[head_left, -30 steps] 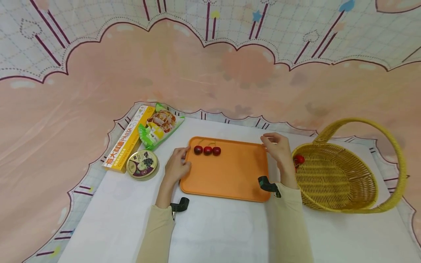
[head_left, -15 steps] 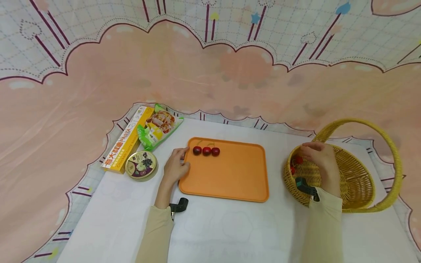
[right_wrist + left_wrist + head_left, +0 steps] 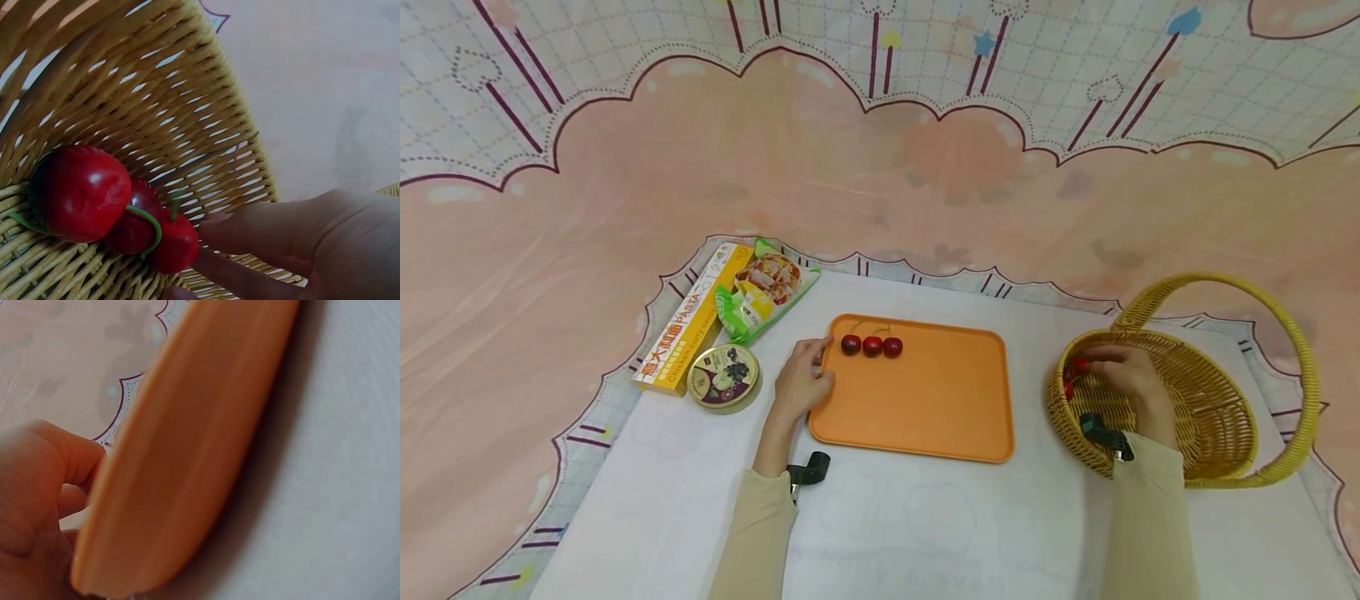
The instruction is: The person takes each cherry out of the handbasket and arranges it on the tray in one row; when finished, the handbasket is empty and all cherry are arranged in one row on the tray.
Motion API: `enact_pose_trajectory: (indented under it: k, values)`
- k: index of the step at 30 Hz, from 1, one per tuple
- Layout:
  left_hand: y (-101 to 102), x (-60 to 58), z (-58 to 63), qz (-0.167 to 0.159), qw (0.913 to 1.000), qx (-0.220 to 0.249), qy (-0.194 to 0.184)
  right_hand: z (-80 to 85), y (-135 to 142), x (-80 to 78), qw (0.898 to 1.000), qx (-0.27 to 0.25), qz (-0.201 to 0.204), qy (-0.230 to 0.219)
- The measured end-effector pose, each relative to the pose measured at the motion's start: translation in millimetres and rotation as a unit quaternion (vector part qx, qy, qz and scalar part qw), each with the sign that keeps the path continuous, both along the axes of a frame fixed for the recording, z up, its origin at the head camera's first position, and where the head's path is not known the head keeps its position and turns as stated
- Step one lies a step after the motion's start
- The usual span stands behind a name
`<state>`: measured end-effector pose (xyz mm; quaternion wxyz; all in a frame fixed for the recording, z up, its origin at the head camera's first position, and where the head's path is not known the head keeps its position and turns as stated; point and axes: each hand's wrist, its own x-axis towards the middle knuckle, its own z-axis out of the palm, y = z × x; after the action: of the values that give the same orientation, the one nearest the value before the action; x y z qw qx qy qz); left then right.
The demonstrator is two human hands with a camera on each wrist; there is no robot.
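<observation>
An orange tray (image 3: 917, 400) lies on the white table, with several dark red cherries (image 3: 872, 346) in a row near its back left corner. My left hand (image 3: 802, 379) holds the tray's left rim, thumb and fingers bent against the edge; some fingers hide behind it in the left wrist view. Inside the yellow wicker basket (image 3: 1217, 400), my right hand (image 3: 1126, 375) reaches toward the left wall. Its fairly straight fingertips touch or nearly touch a small red cherry (image 3: 175, 245). Beside that cherry lie a larger cherry (image 3: 81, 194) and a darker one (image 3: 134, 219), partly hidden.
Left of the tray stand a round tin (image 3: 722, 377), a yellow pasta box (image 3: 692, 321) and a green food packet (image 3: 766, 287). The basket's tall handle (image 3: 1292, 333) arches over its right side. A patterned cloth (image 3: 880, 192) hangs behind the table.
My right hand has moved right from the tray's right edge into the basket, then lowered to the cherries. My left hand has stayed at the tray's left rim.
</observation>
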<state>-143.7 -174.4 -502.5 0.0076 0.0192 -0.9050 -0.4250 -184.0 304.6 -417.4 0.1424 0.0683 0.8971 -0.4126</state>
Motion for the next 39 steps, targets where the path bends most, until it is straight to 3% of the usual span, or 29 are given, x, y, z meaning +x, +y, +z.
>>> enact_pose_trajectory:
  k: [6, 18, 26, 34, 37, 39]
  values:
    - [1.0, 0.5, 1.8, 0.003, 1.0, 0.006, -0.004, -1.2, 0.9, -1.9, 0.999, -0.019, 0.024, -0.025]
    - [1.0, -0.4, -0.7, 0.002, 1.0, 0.0, -0.007, 1.0, 1.0, -0.3, 0.998, -0.007, 0.017, -0.065]
    - [0.9, 0.0, -0.4, 0.003, 1.0, 0.002, -0.002, 5.4, -1.6, 6.2, 0.999, -0.026, 0.009, -0.032]
    - [1.1, 1.0, 1.2, 0.0, 1.0, 0.003, -0.001, 21.7, -5.8, 18.7, 1.0, -0.024, 0.009, -0.007]
    - [1.3, 1.3, 1.6, 0.001, 1.0, 0.005, -0.002, 28.6, -13.3, 19.9, 0.997, -0.069, -0.026, 0.021]
    - [1.8, 1.3, 1.6, 0.002, 1.0, 0.007, -0.003, 31.1, -19.4, 18.5, 0.99, -0.124, -0.059, 0.045]
